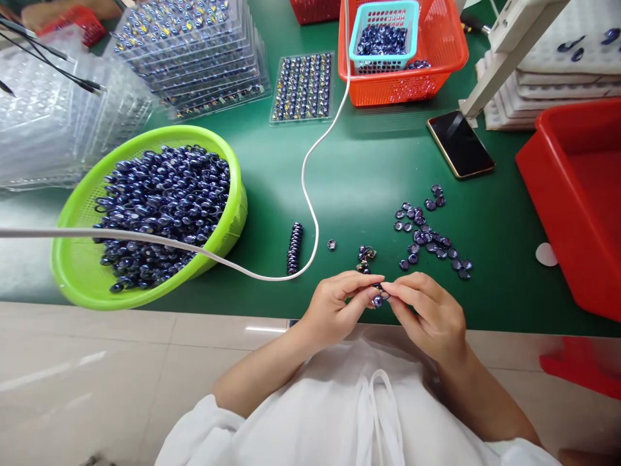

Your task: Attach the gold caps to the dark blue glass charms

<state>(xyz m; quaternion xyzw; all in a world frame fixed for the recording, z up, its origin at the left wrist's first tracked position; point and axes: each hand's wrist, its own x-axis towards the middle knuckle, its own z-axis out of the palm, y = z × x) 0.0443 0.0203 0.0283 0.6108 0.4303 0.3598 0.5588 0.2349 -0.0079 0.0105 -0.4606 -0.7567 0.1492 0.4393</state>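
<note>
My left hand (336, 305) and my right hand (427, 312) meet at the near edge of the green table (369, 175). Both pinch small dark blue glossy pieces (378, 298) held between the fingertips. Just beyond the fingers lies a little cluster of the same pieces (365, 255). To the right, several loose blue pieces (429, 234) are scattered on the table. A short stacked row of pieces (294, 248) lies left of my hands, with a single piece (332, 244) beside it.
A green basket (77, 272) full of blue pieces sits at left. A white cable (310, 194) loops across the table. Filled clear trays (303, 87) and stacks stand behind. An orange basket (436, 58) holds a teal basket (385, 13). A phone (460, 144) and a red bin (577, 194) are at right.
</note>
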